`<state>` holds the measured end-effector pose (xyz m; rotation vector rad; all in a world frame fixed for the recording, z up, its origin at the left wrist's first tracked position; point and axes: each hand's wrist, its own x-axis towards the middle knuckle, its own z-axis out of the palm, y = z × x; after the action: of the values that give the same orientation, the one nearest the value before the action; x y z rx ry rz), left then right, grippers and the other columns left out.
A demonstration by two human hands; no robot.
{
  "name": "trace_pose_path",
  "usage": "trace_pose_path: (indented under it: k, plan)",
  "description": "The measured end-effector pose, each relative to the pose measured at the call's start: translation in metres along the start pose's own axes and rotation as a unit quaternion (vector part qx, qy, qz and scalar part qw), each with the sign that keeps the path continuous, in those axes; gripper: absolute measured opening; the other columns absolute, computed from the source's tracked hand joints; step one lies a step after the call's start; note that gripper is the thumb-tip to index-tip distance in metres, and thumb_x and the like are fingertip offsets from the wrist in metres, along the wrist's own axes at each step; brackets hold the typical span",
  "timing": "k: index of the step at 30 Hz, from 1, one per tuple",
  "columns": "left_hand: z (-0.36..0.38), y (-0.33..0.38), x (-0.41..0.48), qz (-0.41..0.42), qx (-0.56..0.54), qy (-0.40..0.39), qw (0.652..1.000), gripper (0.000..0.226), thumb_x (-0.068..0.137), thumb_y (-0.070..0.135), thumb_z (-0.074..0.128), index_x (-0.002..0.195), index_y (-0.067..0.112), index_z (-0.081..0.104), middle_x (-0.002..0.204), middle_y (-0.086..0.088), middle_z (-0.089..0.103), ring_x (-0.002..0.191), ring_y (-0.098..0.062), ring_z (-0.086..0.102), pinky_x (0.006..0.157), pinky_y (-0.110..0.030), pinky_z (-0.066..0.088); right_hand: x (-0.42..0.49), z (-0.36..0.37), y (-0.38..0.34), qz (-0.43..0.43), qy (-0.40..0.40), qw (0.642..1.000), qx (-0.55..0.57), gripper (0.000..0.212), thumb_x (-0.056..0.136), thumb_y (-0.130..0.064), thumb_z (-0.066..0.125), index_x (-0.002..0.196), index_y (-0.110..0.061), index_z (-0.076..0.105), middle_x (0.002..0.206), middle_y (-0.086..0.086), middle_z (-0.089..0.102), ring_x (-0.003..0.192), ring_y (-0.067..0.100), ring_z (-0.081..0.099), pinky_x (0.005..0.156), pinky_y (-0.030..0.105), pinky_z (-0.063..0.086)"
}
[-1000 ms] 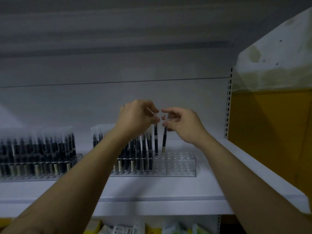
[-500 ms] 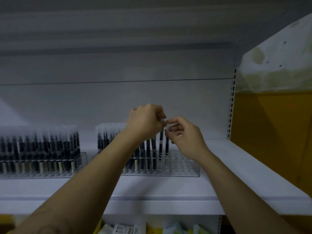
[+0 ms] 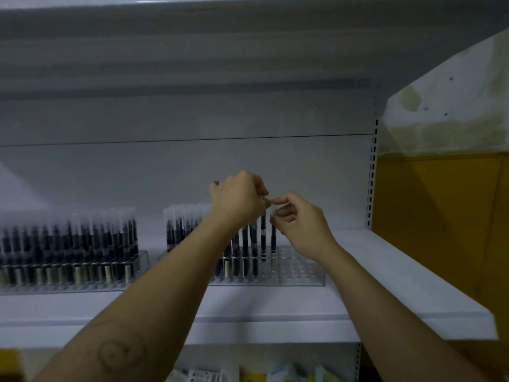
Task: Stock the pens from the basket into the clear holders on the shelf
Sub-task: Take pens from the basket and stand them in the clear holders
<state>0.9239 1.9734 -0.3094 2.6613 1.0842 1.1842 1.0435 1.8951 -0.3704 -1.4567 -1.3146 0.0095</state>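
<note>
A clear holder (image 3: 298, 274) stands on the white shelf (image 3: 385, 274), its left part packed with upright black pens with frosted caps, its right part showing bare holes. My left hand (image 3: 238, 198) pinches the top of one black pen (image 3: 263, 232) standing in the holder. My right hand (image 3: 296, 220) pinches the cap of the neighbouring pen (image 3: 273, 238), also upright in a hole. The two hands nearly touch. A second clear holder (image 3: 139, 261) at the left is full of pens. The basket is out of view.
The shelf's back panel and a perforated upright (image 3: 371, 175) close the right end. A yellow wall (image 3: 440, 216) lies beyond it. An upper shelf overhangs above. Packaged goods (image 3: 248, 376) show on the lower shelf under the front edge.
Both pens have gone down into the holder's holes. My hands have lowered with them and drawn closer together.
</note>
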Motion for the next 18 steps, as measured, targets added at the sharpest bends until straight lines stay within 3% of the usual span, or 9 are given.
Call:
trace_pose_path:
  k: [9,14,18]
  plan:
    - [-0.001,-0.007,-0.004,0.027,-0.028,0.005,0.999,0.016,0.084,0.044,0.069,0.085,0.033,0.059,0.085,0.012,0.068,0.091,-0.011,0.06,0.108,-0.049,0.028,-0.001,-0.001,-0.001,0.011,0.007,1.0,0.006,0.016,0.089,-0.016,0.067,0.103,-0.023,0.06,0.09,-0.001,0.063,0.076,0.013,0.061,0.07,0.024,0.052]
    - [-0.005,-0.004,-0.002,0.081,0.0,-0.036,0.996,0.015,0.087,0.038,0.067,0.086,0.03,0.055,0.088,0.013,0.066,0.09,-0.011,0.059,0.105,-0.044,0.032,-0.001,-0.002,0.001,0.009,0.013,1.0,-0.004,0.016,0.09,-0.018,0.065,0.103,-0.025,0.06,0.091,-0.001,0.064,0.078,0.015,0.062,0.075,0.031,0.056]
    - [-0.009,-0.006,0.002,0.077,0.007,-0.043,0.996,0.017,0.084,0.038,0.071,0.084,0.028,0.057,0.083,0.013,0.063,0.088,-0.012,0.061,0.101,-0.042,0.038,-0.001,-0.002,0.0,0.007,0.011,1.0,-0.013,0.017,0.09,-0.019,0.065,0.102,-0.028,0.059,0.092,-0.001,0.064,0.08,0.017,0.062,0.077,0.034,0.057]
